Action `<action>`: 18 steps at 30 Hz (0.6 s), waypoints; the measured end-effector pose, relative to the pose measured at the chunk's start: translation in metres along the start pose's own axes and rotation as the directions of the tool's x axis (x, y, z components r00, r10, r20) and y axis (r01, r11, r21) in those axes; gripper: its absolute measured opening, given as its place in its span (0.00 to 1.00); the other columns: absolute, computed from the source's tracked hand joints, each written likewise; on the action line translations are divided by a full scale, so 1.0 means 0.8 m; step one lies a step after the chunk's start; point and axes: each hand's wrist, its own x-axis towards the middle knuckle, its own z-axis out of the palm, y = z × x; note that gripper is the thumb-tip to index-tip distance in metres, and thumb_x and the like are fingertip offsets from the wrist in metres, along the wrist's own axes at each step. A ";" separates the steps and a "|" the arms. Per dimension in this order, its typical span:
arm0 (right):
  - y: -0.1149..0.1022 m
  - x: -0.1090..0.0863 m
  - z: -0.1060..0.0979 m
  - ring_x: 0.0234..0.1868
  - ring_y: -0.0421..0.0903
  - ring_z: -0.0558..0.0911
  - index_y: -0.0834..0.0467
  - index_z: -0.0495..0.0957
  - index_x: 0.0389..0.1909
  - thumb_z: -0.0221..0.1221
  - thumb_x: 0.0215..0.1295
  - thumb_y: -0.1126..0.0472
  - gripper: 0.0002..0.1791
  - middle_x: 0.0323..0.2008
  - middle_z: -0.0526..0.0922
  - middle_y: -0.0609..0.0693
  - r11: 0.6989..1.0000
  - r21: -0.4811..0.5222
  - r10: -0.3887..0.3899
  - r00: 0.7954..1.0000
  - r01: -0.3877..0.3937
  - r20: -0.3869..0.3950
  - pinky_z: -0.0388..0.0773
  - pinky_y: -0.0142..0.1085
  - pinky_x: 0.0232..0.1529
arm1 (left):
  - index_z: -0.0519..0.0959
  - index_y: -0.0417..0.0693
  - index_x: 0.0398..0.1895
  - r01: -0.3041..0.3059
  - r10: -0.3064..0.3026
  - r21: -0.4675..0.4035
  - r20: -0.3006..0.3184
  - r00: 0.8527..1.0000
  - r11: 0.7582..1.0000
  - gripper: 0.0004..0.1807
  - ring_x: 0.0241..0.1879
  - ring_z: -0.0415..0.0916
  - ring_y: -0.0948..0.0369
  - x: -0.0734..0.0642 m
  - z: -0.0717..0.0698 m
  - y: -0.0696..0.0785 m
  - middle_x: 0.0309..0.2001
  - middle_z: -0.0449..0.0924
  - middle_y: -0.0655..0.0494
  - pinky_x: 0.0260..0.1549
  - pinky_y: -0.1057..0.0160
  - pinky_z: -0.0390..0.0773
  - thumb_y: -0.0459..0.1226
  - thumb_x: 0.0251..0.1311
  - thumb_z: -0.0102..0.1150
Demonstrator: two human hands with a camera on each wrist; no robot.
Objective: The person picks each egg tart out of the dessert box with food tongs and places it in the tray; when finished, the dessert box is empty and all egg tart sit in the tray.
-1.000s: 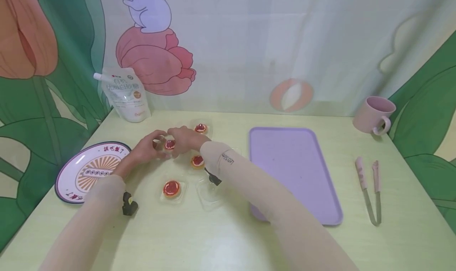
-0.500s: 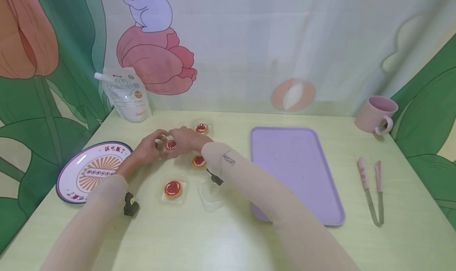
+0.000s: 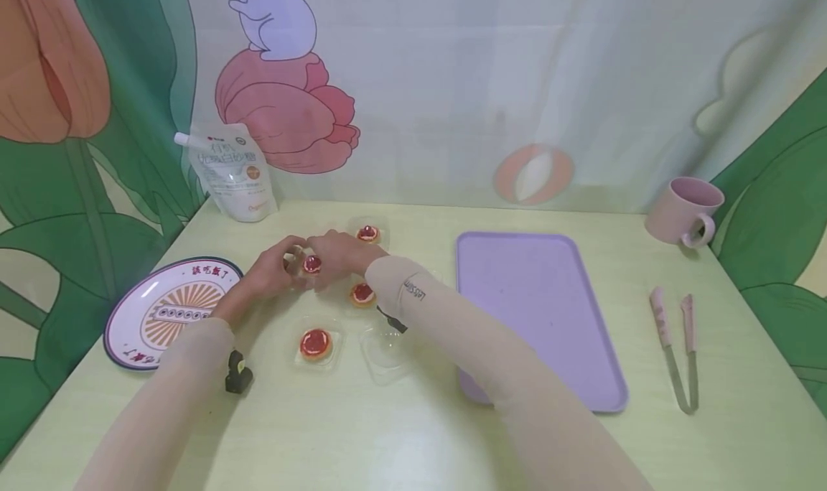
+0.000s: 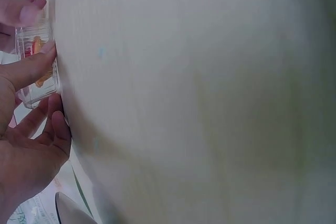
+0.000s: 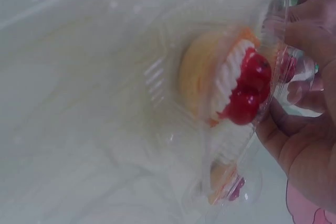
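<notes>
Both hands hold one clear plastic tart box (image 4: 39,98) from opposite sides, above the left part of the table. Inside it sits a small red-topped tart (image 3: 312,264). The thumb and fingers of my left hand (image 3: 274,268) are curled about the box's left side. My right hand (image 3: 337,254) grips the other side, its fingertips partly hidden in the head view. Close by the right wrist stands another boxed tart (image 5: 247,85), with white cream and shiny red fruit. A further boxed tart (image 3: 316,344) lies nearer the front, and one more tart (image 3: 368,233) is behind the right hand.
Under the right forearm lies a clear plastic container (image 3: 386,354). A purple tray (image 3: 536,319) is right of it, then metal tongs (image 3: 675,354) and a pink mug (image 3: 681,211). At left are an oval plate (image 3: 129,326) and a white spouted pouch (image 3: 235,179).
</notes>
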 end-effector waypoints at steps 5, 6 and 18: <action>-0.001 0.000 0.003 0.48 0.43 0.76 0.52 0.64 0.71 0.68 0.61 0.49 0.39 0.51 0.77 0.46 1.000 -0.028 0.000 1.000 0.000 0.003 0.77 0.34 0.47 | 0.63 0.43 0.68 0.000 0.000 0.012 -0.005 1.000 1.000 0.39 0.53 0.75 0.40 0.000 0.000 0.000 0.63 0.69 0.33 0.53 0.47 0.74 0.28 0.53 0.70; 0.000 0.001 0.003 0.46 0.43 0.77 0.52 0.65 0.70 0.67 0.62 0.48 0.38 0.49 0.78 0.46 1.000 -0.027 -0.008 1.000 0.008 0.000 0.77 0.33 0.44 | 0.63 0.43 0.68 -0.001 0.001 0.015 -0.006 1.000 1.000 0.39 0.53 0.75 0.40 0.000 0.000 0.000 0.63 0.69 0.33 0.52 0.48 0.74 0.28 0.53 0.70; 0.008 0.000 0.003 0.38 0.41 0.79 0.51 0.65 0.72 0.66 0.60 0.39 0.42 0.43 0.80 0.43 0.998 0.044 -0.048 0.999 0.049 -0.013 0.74 0.31 0.35 | 0.64 0.43 0.66 -0.006 0.007 0.028 -0.013 1.000 1.000 0.36 0.56 0.74 0.37 -0.001 0.001 0.000 0.62 0.71 0.32 0.56 0.42 0.75 0.27 0.54 0.68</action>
